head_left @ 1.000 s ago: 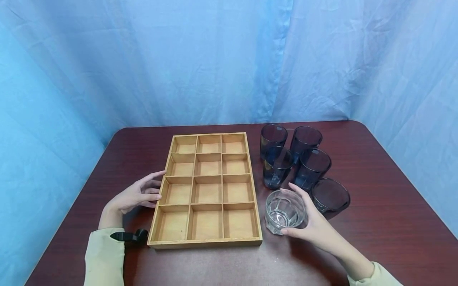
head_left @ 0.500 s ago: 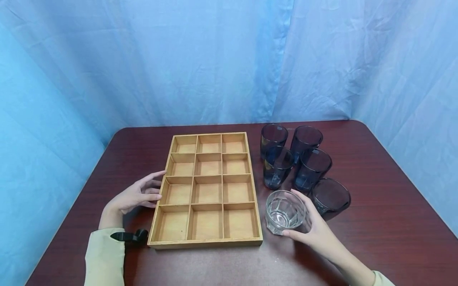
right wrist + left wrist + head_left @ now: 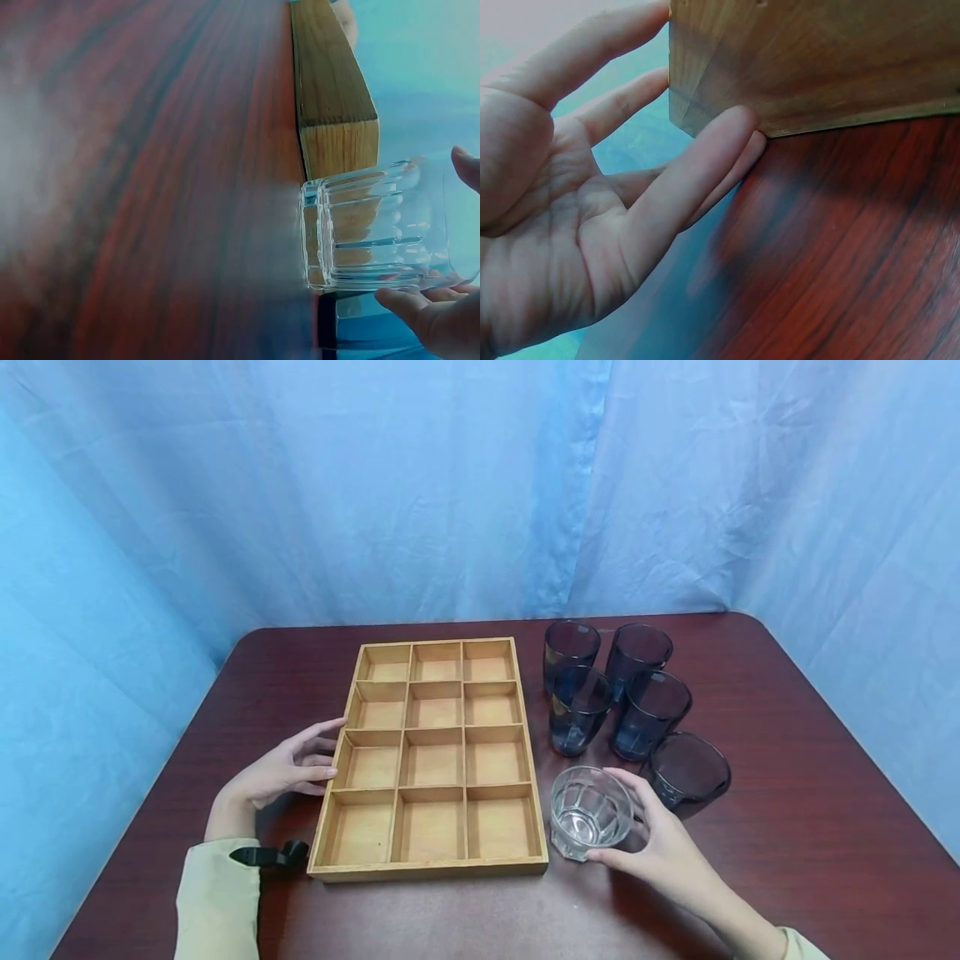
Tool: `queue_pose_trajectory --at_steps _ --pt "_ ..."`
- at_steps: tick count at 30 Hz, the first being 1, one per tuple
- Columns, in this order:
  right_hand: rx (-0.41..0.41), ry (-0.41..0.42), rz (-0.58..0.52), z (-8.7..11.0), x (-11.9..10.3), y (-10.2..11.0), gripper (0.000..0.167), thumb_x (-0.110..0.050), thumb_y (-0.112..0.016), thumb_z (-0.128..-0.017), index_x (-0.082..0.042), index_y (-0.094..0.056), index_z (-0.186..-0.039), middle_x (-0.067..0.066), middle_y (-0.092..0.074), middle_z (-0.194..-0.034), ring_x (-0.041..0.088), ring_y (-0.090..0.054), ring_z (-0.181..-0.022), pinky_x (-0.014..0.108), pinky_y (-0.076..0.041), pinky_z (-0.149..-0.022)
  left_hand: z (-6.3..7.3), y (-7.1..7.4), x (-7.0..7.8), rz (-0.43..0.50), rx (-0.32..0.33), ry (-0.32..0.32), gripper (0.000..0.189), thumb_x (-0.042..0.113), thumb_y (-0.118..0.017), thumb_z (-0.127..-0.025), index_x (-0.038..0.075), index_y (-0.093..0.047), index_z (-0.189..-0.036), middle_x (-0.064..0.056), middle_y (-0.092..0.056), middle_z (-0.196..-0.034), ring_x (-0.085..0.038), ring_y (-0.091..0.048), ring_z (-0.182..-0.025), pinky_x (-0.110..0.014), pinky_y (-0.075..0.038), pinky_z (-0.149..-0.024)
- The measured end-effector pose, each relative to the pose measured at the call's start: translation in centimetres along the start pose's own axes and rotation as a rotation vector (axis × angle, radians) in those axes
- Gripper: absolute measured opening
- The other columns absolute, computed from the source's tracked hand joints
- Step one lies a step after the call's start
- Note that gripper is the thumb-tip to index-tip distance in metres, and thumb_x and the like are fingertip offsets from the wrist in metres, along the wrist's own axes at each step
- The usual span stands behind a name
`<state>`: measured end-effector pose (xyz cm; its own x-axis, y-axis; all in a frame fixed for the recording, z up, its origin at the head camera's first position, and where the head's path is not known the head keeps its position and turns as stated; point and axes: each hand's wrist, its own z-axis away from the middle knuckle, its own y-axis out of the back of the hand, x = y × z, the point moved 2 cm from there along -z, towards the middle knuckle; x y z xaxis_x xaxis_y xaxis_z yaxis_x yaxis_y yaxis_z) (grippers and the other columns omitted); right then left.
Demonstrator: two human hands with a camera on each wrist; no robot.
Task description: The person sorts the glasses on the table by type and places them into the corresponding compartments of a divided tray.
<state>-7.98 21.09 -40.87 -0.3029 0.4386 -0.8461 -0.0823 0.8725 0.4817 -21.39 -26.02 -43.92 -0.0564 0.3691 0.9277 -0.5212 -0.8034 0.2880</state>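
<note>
Upright on the table in the head view is a clear faceted drinking glass, just right of the wooden tray's near corner. My right hand holds it from the right, thumb on the near side and fingers on the far side. The right wrist view shows the glass sideways, its base at the tabletop. My left hand touches the left side of the compartmented wooden tray with extended fingers. In the left wrist view, the fingertips of this hand meet the tray's outer wall.
Several dark blue tumblers stand close together right of the tray, the nearest tumbler beside my right hand. Blue curtains enclose the dark red table. A black strap circles the left sleeve.
The clear glass and my right hand have shifted slightly toward the near edge and to the left. My right fingers came down from a more raised pose. The left hand stayed at the tray.
</note>
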Motion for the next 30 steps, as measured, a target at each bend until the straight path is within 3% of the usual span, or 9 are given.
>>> queue_pose_trajectory --at_steps 7,20,30 --pt "0.036 -0.032 0.042 -0.1 -0.4 0.1 0.087 -0.016 -0.091 -0.063 -0.011 -0.045 -0.136 0.013 -0.060 -0.130 -0.011 -0.052 -0.114 0.010 -0.047 -0.088 -0.1 -0.1 0.2 -0.001 0.001 0.002 0.080 0.016 -0.067 -0.091 0.019 -0.019 -0.156 -0.033 -0.032 -0.144 -0.045 -0.053 -0.121 -0.050 -0.056 -0.083" --pt "0.041 -0.062 0.060 -0.5 -1.5 0.3 0.082 -0.014 -0.091 -0.063 -0.012 -0.049 -0.132 0.009 -0.061 -0.128 -0.012 -0.053 -0.110 0.012 -0.050 -0.085 0.0 0.0 0.2 -0.001 0.005 0.008 0.081 0.016 -0.067 -0.091 0.019 -0.018 -0.156 -0.033 -0.032 -0.144 -0.045 -0.053 -0.121 -0.051 -0.056 -0.083" --pt "0.054 0.004 0.034 -1.2 -2.9 0.6 0.084 -0.009 -0.089 -0.065 -0.017 -0.046 -0.137 -0.005 -0.058 -0.132 -0.008 -0.051 -0.117 0.016 -0.049 -0.085 0.0 0.0 0.0 0.016 -0.007 0.016 0.082 0.015 -0.067 -0.091 0.020 -0.018 -0.156 -0.033 -0.031 -0.145 -0.045 -0.054 -0.121 -0.050 -0.056 -0.084"
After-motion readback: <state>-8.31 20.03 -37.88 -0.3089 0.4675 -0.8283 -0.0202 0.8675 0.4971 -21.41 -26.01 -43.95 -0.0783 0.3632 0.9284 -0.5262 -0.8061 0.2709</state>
